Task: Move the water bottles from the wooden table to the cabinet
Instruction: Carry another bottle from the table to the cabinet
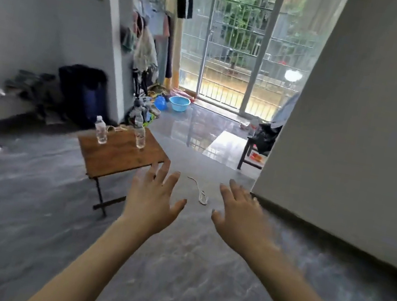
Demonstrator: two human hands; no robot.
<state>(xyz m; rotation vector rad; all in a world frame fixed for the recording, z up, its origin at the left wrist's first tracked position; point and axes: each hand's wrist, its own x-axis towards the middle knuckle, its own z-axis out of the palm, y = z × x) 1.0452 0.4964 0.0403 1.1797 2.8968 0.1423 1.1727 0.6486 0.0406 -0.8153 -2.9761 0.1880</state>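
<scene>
Two clear water bottles, the left bottle [101,130] and the right bottle [139,135], stand upright and apart at the far edge of the wooden table [122,154]; we judge them light, thin-walled and a little slippery, best gripped around the middle. Our left hand [154,199] and right hand [239,214] are spread, apart and empty, short of the table. Around it lie a glossy grey floor [172,265], a white cord [200,193], a blue basin [179,103] by the balcony door [232,50], but we see no cabinet.
</scene>
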